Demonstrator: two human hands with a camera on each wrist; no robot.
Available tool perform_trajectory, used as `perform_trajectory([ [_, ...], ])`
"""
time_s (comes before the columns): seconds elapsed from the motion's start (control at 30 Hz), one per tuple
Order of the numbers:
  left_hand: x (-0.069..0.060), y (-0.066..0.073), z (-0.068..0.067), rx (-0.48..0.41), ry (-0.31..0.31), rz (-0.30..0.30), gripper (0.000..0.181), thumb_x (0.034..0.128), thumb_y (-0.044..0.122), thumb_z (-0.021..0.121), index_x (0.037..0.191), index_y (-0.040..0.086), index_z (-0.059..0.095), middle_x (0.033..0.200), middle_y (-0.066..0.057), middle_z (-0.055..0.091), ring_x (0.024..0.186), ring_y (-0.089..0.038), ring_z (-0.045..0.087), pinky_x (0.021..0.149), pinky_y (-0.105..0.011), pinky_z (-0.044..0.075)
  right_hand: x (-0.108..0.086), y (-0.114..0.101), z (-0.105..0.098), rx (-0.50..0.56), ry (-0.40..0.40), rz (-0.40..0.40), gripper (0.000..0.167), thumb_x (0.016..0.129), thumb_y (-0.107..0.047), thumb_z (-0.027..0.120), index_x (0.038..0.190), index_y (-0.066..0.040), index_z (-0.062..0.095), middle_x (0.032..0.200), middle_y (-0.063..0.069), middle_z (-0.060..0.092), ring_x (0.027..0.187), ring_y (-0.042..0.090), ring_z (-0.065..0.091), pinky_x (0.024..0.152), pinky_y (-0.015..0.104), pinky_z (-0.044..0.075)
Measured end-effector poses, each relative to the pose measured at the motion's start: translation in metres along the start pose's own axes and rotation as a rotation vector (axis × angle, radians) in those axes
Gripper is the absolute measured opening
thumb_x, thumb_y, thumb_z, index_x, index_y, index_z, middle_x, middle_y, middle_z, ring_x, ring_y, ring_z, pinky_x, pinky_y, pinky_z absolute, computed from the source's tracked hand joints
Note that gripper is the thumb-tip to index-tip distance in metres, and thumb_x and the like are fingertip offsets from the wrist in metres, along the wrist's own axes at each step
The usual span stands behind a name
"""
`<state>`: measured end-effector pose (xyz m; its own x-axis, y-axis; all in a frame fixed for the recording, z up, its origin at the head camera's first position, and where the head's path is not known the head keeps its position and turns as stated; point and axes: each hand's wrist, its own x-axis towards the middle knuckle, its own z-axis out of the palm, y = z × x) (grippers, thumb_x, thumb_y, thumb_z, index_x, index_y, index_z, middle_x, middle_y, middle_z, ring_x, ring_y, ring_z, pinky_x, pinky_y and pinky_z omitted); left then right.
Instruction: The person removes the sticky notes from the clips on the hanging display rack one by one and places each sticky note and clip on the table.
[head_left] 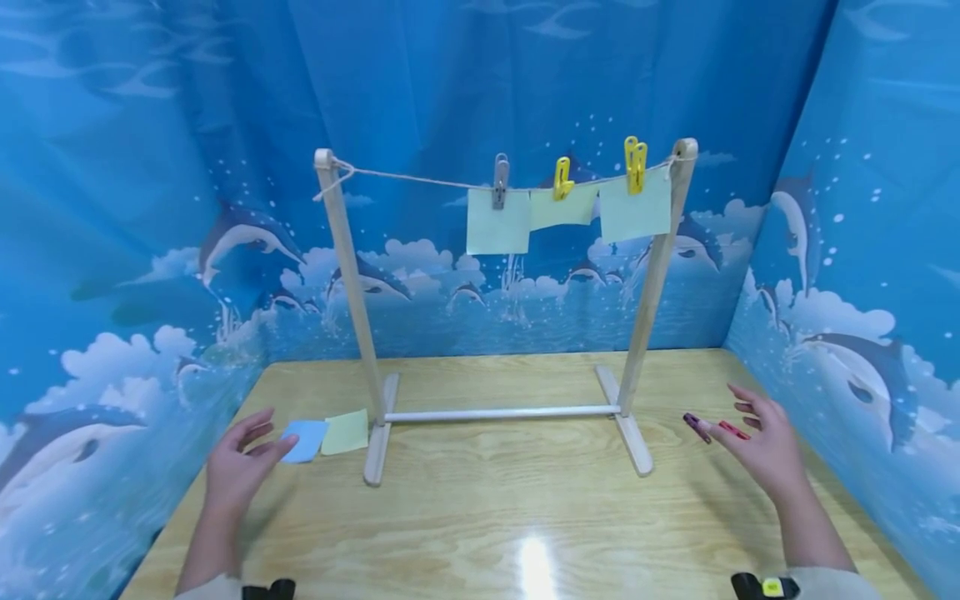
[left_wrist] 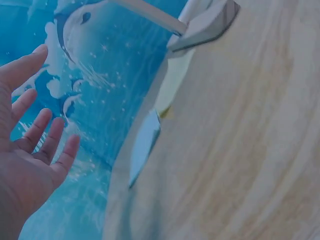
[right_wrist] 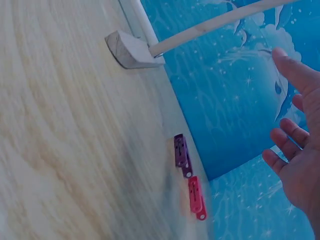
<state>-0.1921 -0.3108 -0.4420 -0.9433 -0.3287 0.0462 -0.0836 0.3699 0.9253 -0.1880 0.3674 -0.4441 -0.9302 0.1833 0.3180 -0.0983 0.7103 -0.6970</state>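
My left hand [head_left: 238, 467] hovers above the table's left side, fingers relaxed and nothing in its grasp. Close to it lie a blue paper note [head_left: 306, 439] and a pale yellow-green note [head_left: 347, 432]. On the right side, my right hand [head_left: 767, 446] is also empty, its fingers loosely spread. In the right wrist view a purple clothespin [right_wrist: 180, 152] and a red clothespin [right_wrist: 195, 195] rest on the table below that hand, apart from it. Pale green notes hang from a string [head_left: 420, 178], held by a grey clothespin [head_left: 500, 182] and yellow clothespins [head_left: 636, 167].
The wooden frame [head_left: 652, 308] carrying the string stands at the table's middle, with a white crossbar [head_left: 495, 414] low between its feet. Behind and beside the table [head_left: 465, 517] hangs a blue dolphin-print curtain [head_left: 450, 100]. A yellowish note [head_left: 561, 213] hangs between the green ones.
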Motion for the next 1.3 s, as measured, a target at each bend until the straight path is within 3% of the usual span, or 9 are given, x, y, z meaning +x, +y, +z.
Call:
perform_trajectory([
  [0.17, -0.003, 0.011, 0.0, 0.014, -0.03, 0.052, 0.073, 0.0856, 0.032, 0.077, 0.145, 0.007, 0.044, 0.14, -0.014, 0.047, 0.103, 0.001, 0.052, 0.08, -0.007, 0.047, 0.001, -0.013, -0.003, 0.012, -0.017, -0.051, 0.079, 0.087, -0.029, 0.076, 0.149, -0.001, 0.035, 0.141, 0.033, 0.034, 0.12, 0.051, 0.041, 0.093, 0.066, 0.039],
  [0.33, -0.005, 0.024, -0.001, 0.022, -0.045, 0.069, 0.076, 0.086, 0.037, 0.075, 0.149, 0.014, 0.04, 0.142, -0.016, 0.045, 0.109, -0.009, 0.053, 0.079, -0.008, 0.047, 0.002, -0.024, -0.006, 0.026, -0.042, -0.081, 0.08, 0.087, -0.027, 0.076, 0.151, -0.004, 0.033, 0.143, 0.033, 0.033, 0.122, 0.053, 0.038, 0.093, 0.07, 0.035],
  [0.43, -0.007, 0.029, 0.0, 0.026, -0.05, 0.118, 0.078, 0.0873, 0.037, 0.074, 0.152, 0.017, 0.035, 0.144, -0.014, 0.044, 0.119, -0.014, 0.05, 0.082, -0.006, 0.045, 0.003, -0.031, -0.008, 0.013, -0.066, -0.075, 0.084, 0.087, -0.03, 0.076, 0.153, -0.008, 0.03, 0.143, 0.033, 0.034, 0.122, 0.056, 0.037, 0.088, 0.072, 0.038],
  [0.57, -0.008, 0.036, 0.002, 0.004, -0.071, 0.186, 0.077, 0.0892, 0.03, 0.073, 0.153, 0.016, 0.033, 0.143, -0.012, 0.043, 0.118, -0.009, 0.049, 0.083, -0.006, 0.045, 0.003, -0.041, -0.009, -0.004, -0.097, -0.074, 0.088, 0.086, -0.034, 0.076, 0.155, -0.012, 0.026, 0.144, 0.033, 0.033, 0.121, 0.06, 0.035, 0.082, 0.074, 0.04],
  [0.83, -0.009, 0.05, 0.008, -0.073, -0.126, 0.276, 0.071, 0.0893, 0.02, 0.074, 0.15, 0.011, 0.038, 0.137, 0.0, 0.048, 0.116, -0.005, 0.051, 0.086, -0.009, 0.048, 0.005, -0.062, -0.011, -0.055, -0.087, -0.185, 0.087, 0.083, -0.029, 0.08, 0.153, -0.011, 0.03, 0.147, 0.03, 0.034, 0.124, 0.057, 0.035, 0.084, 0.076, 0.036],
  [1.0, -0.008, 0.06, 0.013, -0.055, -0.144, 0.316, 0.069, 0.0902, 0.021, 0.073, 0.149, 0.01, 0.039, 0.139, -0.004, 0.048, 0.117, -0.006, 0.051, 0.088, -0.012, 0.048, 0.008, -0.073, -0.011, -0.041, -0.071, -0.256, 0.086, 0.081, -0.026, 0.082, 0.151, -0.011, 0.035, 0.146, 0.029, 0.036, 0.128, 0.056, 0.034, 0.087, 0.077, 0.033],
  [1.3, -0.008, 0.079, 0.022, -0.05, -0.185, 0.373, 0.066, 0.0895, 0.02, 0.074, 0.147, 0.008, 0.042, 0.139, -0.01, 0.047, 0.118, -0.008, 0.051, 0.091, -0.016, 0.049, 0.01, -0.091, -0.011, -0.01, -0.085, -0.29, 0.087, 0.081, -0.024, 0.082, 0.153, -0.015, 0.034, 0.146, 0.028, 0.037, 0.128, 0.054, 0.034, 0.087, 0.077, 0.031],
])
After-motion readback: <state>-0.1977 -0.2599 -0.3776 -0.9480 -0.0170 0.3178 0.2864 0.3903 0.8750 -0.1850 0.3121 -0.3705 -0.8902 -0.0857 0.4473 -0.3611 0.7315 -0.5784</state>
